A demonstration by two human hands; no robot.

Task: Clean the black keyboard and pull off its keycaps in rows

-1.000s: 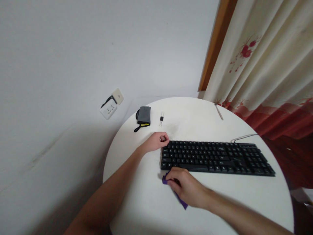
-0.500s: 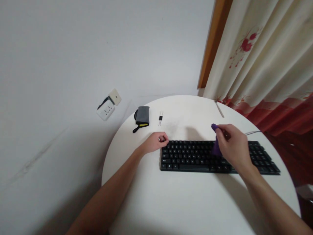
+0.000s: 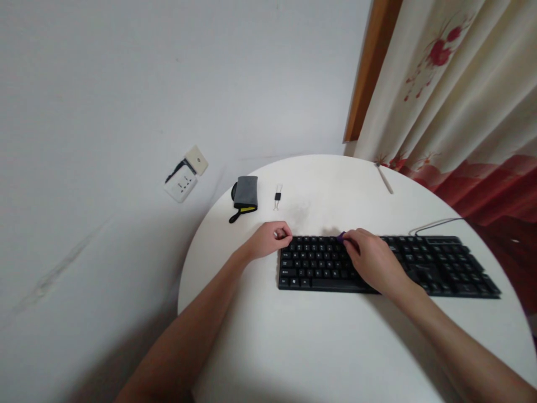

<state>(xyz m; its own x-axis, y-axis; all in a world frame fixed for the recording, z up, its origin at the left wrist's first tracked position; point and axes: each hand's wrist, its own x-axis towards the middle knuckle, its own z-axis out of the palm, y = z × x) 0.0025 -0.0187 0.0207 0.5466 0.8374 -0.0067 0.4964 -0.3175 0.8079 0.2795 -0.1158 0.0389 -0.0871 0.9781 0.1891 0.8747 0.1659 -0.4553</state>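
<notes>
The left hand (image 3: 271, 238) is curling, thumb and forefinger closing together on the far left corner of the keyboard (image 3: 321, 263); the keyboard is lying across the table (image 3: 331, 196) from its middle towards its right edge; the right hand (image 3: 375, 260) is pinching a purple cloth (image 3: 340, 237), mostly hidden behind the fingers, at the keyboard's far edge; a grey pouch (image 3: 246, 191) is resting near the table's far left edge, a binder clip (image 3: 277, 196) lying just beside it.
</notes>
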